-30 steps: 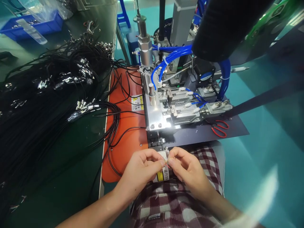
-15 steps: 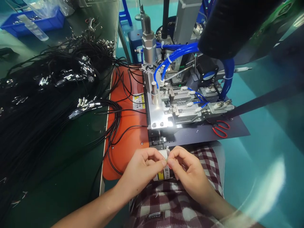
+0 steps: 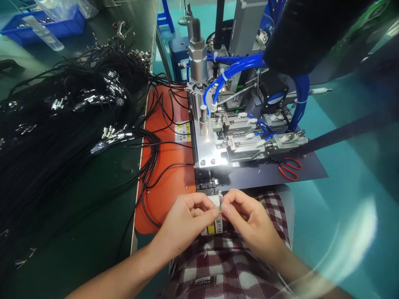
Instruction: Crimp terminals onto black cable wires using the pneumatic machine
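In the head view, my left hand (image 3: 188, 219) pinches thin coloured wires (image 3: 222, 216) between thumb and forefinger. A red strand and a yellowish one show at the fingertips; the rest is hidden in the hand. My right hand (image 3: 247, 218) is closed in a pinch right beside it, its thumb and forefinger at the wire ends. Both hands are over the lap, in front of a machine's near edge. Just behind the fingers is a white and yellow label (image 3: 215, 226) with printed characters.
An orange plate (image 3: 168, 166) with black cables (image 3: 152, 153) across it lies left of the metal machine (image 3: 205, 145). Bundled cables with shiny ends (image 3: 115, 135) cover the dark table. Red-handled cutters (image 3: 289, 169) lie on the grey plate (image 3: 249, 176). A blue bin (image 3: 67, 28) stands far left.
My right hand's fingertips have shifted slightly up and right, opening a small gap from the left fingertips. The red strand now shows more clearly. My left hand has barely moved.
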`<action>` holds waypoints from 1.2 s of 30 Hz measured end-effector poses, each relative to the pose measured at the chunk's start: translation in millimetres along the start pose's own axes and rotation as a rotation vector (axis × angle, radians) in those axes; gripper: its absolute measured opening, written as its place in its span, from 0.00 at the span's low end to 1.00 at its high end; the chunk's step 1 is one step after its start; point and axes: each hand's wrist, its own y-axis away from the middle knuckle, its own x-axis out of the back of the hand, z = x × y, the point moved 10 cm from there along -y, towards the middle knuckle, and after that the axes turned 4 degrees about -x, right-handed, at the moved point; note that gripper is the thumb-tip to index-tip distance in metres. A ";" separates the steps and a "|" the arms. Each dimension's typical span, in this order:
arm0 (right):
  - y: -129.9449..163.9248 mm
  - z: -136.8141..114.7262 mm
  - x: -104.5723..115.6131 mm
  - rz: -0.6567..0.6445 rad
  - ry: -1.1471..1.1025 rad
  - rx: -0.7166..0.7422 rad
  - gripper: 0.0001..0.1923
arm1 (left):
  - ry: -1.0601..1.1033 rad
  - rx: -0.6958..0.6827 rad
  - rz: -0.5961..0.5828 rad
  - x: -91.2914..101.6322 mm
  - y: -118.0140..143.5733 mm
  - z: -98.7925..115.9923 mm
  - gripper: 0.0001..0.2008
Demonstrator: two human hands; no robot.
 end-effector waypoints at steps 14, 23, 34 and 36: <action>-1.5 -7.5 7.2 0.000 0.203 0.040 0.08 | 0.004 -0.025 0.005 -0.1 -1.4 2.6 0.08; -1.6 5.0 -12.6 -0.163 -0.081 -0.119 0.12 | -0.527 -0.635 0.120 -2.2 25.2 48.6 0.06; -12.0 10.2 -2.8 -0.132 -0.158 -0.147 0.15 | -0.400 -0.307 0.071 11.2 3.1 33.1 0.05; -13.1 9.6 -1.6 -0.126 -0.155 -0.143 0.15 | -0.413 -0.292 0.069 11.8 2.3 30.5 0.05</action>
